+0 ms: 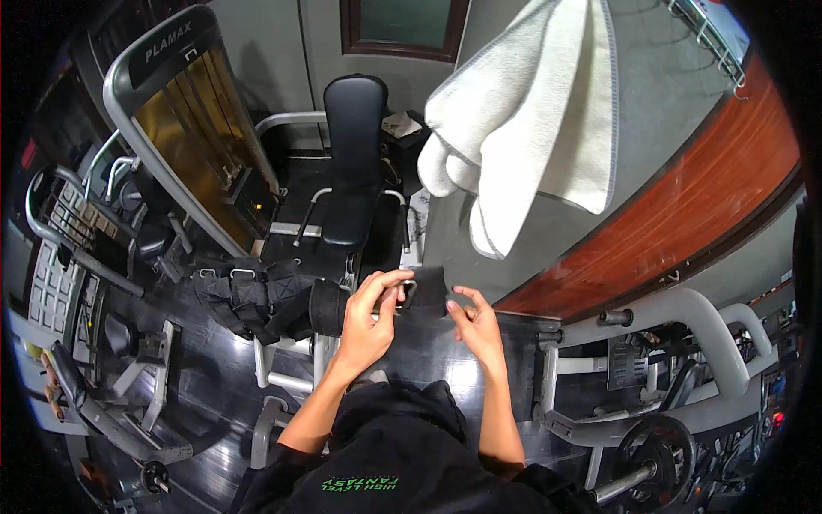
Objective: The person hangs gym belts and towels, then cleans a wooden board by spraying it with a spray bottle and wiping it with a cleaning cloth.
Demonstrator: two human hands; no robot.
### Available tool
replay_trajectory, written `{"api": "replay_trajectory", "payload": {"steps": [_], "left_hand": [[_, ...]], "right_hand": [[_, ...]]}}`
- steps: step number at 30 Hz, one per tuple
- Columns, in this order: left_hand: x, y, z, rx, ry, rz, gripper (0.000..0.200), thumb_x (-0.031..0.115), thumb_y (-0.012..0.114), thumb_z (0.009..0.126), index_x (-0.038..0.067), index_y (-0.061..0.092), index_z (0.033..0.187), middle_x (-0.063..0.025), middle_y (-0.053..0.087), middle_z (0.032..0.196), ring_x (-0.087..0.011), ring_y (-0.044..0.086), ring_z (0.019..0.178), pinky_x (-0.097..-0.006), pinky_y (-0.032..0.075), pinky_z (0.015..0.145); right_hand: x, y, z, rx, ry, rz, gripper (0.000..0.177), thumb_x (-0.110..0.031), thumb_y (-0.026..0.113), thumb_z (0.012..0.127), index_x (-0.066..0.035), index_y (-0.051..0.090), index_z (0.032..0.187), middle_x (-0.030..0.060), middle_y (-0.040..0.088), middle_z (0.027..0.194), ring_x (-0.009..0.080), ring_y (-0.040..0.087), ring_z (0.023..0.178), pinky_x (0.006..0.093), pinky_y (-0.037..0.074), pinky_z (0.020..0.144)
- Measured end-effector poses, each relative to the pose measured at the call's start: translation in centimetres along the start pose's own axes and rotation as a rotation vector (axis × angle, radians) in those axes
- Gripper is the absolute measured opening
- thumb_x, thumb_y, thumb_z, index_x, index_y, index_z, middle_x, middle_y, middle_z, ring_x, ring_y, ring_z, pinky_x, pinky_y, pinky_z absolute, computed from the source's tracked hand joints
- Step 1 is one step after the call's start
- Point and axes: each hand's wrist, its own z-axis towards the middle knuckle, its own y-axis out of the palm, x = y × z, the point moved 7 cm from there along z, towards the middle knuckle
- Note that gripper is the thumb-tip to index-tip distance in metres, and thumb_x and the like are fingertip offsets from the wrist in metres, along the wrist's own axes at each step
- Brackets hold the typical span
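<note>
At centre, the black strap (430, 293) is best kept flat, the left hand's (366, 330) curled fingers' grip unclear, the right hand's (479, 331) fingers parted.

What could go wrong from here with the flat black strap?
The flat black fabric strap could slip: the right hand looks open at its edge. The bulky black webbing bundle might drop if tugged; it appears perched over pale metal bars, left of the left hand.

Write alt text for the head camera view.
In a gym, a person's left hand is at a black strap, the right hand open near its end. Ahead are a padded seat and a weight machine; a white towel hangs right.
</note>
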Motion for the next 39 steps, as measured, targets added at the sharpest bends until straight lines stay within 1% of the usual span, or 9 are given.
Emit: {"api": "replay_trajectory", "payload": {"steps": [2,4,7,11,14,20,30,34,39], "left_hand": [[2.0,2.1,0.5,-0.175,0.142,0.252,0.028,-0.009,0.049,0.084,0.003,0.063,0.105,-0.0071,0.055,0.076,-0.0181,0.051,0.072,-0.0288,0.043,0.068],[3.6,3.7,1.1,-0.225,0.223,0.274,0.029,-0.01,0.051,0.081,0.004,0.065,0.102,-0.0076,0.054,0.072,-0.0223,0.049,0.069,-0.0321,0.042,0.066],[5.5,6.2,1.6,-0.358,0.264,0.284,0.024,-0.007,0.05,0.084,0.002,0.066,0.099,-0.0083,0.055,0.07,-0.0195,0.051,0.067,-0.0308,0.042,0.065],[8.4,9.0,1.9,-0.382,0.329,0.211,0.025,-0.009,0.051,0.082,0.002,0.066,0.098,-0.0091,0.057,0.07,-0.0203,0.054,0.064,-0.0318,0.043,0.063],[11.0,10.5,2.2,-0.387,0.452,0.296,0.027,-0.01,0.056,0.076,0.003,0.064,0.099,-0.0085,0.057,0.073,-0.0238,0.054,0.065,-0.0341,0.043,0.065],[15.3,13.8,3.1,-0.303,0.649,0.318,0.021,-0.008,0.062,0.076,0.002,0.065,0.095,-0.0084,0.058,0.073,-0.0238,0.055,0.065,-0.0333,0.043,0.062],[20.1,17.7,7.1,-0.184,0.679,0.085,0.013,0.004,0.067,0.082,-0.004,0.064,0.091,-0.0098,0.064,0.08,-0.0169,0.062,0.073,-0.0272,0.048,0.068],[21.1,18.6,9.1,-0.21,0.48,-0.006,0.016,0.011,0.064,0.087,-0.004,0.064,0.092,-0.0074,0.068,0.084,-0.0114,0.062,0.079,-0.0255,0.048,0.074],[23.0,18.1,12.3,-0.156,0.546,0.015,0.02,0.015,0.063,0.09,-0.004,0.064,0.092,0.0001,0.063,0.076,-0.0042,0.054,0.072,-0.0198,0.043,0.065]], "right_hand": [[-2.3,-1.9,-0.6,0.133,-0.265,-0.486,0.026,-0.014,0.063,0.088,-0.005,0.059,0.112,-0.0013,0.044,0.055,0.0076,0.043,0.05,0.0242,0.037,0.05],[-4.4,-2.8,-1.4,0.177,-0.286,-0.47,0.02,-0.01,0.063,0.086,-0.003,0.064,0.105,0.0017,0.049,0.066,0.0079,0.042,0.055,0.0249,0.039,0.053],[-10.0,-2.0,-4.2,0.045,-0.722,-0.362,0.022,-0.007,0.071,0.077,-0.003,0.068,0.099,0.0067,0.058,0.088,0.013,0.057,0.074,0.0263,0.047,0.067],[-13.7,-2.4,-6.4,0.049,-0.963,-0.43,0.015,-0.006,0.075,0.073,-0.001,0.068,0.086,0.0083,0.063,0.092,0.0204,0.063,0.083,0.0292,0.05,0.073],[-15.7,-3.7,-7.2,0.049,-1.017,-0.442,0.014,-0.006,0.075,0.072,-0.001,0.068,0.082,0.0089,0.064,0.092,0.0201,0.063,0.083,0.0297,0.05,0.073],[-21.2,-6.5,-9.6,0.197,-1.375,-0.444,0.008,0.0,0.071,0.073,-0.001,0.066,0.08,0.0084,0.064,0.078,0.0169,0.063,0.061,0.0252,0.047,0.051],[-29.6,-11.4,-10.8,0.375,-1.454,-0.433,0.005,-0.005,0.065,0.082,-0.002,0.061,0.084,0.0055,0.062,0.068,0.0103,0.057,0.054,0.0229,0.043,0.048],[-32.8,-12.2,-10.1,0.321,-1.454,-0.354,0.007,-0.007,0.065,0.083,-0.001,0.061,0.084,0.0054,0.061,0.065,0.0077,0.055,0.052,0.0218,0.044,0.05],[-36.3,-11.7,-9.0,0.246,-1.446,-0.393,0.013,-0.014,0.066,0.085,-0.001,0.063,0.084,0.0056,0.063,0.068,0.0081,0.054,0.053,0.0221,0.043,0.05]]}}
